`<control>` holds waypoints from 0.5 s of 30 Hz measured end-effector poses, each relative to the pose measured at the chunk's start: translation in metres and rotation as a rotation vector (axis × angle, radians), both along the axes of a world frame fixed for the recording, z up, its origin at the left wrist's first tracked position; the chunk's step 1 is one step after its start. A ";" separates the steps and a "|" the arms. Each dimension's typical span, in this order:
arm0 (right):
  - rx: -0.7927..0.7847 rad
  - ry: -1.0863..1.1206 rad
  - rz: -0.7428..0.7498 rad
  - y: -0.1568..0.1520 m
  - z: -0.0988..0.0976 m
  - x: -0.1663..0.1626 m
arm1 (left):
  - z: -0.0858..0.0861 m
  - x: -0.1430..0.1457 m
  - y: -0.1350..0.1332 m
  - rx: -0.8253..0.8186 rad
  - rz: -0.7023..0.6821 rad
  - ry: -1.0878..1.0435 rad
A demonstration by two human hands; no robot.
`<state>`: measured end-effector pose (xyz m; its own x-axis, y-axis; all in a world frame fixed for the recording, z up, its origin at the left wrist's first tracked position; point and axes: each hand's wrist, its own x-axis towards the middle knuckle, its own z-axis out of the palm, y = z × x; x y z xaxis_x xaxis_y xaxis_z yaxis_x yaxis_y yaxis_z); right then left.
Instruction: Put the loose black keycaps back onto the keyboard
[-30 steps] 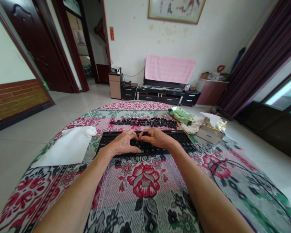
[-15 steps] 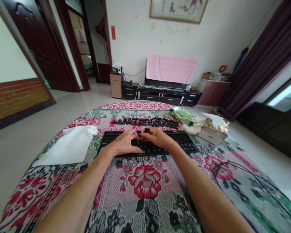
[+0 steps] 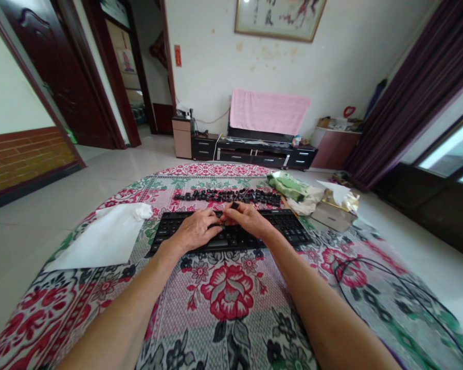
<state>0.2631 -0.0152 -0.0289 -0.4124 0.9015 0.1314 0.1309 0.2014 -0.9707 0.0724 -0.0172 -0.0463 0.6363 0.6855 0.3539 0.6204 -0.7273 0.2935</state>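
A black keyboard (image 3: 289, 226) lies across the middle of a floral tablecloth (image 3: 227, 293). My left hand (image 3: 195, 231) rests on the keyboard's middle, fingers curled and pressed down on it. My right hand (image 3: 247, 218) sits just beside it, fingertips pinched on a small black keycap (image 3: 234, 206) held a little above the keys. The tips of both hands nearly meet. Behind the keyboard, a row of several loose black keycaps (image 3: 227, 196) is laid out on the cloth.
A white tissue sheet (image 3: 100, 239) lies at the left. At the right are a green cloth (image 3: 287, 185), crumpled paper and a tissue box (image 3: 334, 216). A black cable (image 3: 374, 288) loops over the cloth's right side. Tiled floor surrounds the table.
My right hand has lifted a keycap slightly off the keyboard between its fingertips. The left hand stays on the keys. The view has shifted a little.
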 end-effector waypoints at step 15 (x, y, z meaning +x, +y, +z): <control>-0.045 -0.149 -0.260 0.001 -0.001 -0.005 | -0.004 0.002 0.000 0.031 0.120 -0.136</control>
<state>0.2583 -0.0144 -0.0296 -0.1783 0.9830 0.0446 0.3145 0.0998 -0.9440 0.0740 -0.0171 -0.0504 0.4957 0.7409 0.4530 0.6593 -0.6606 0.3590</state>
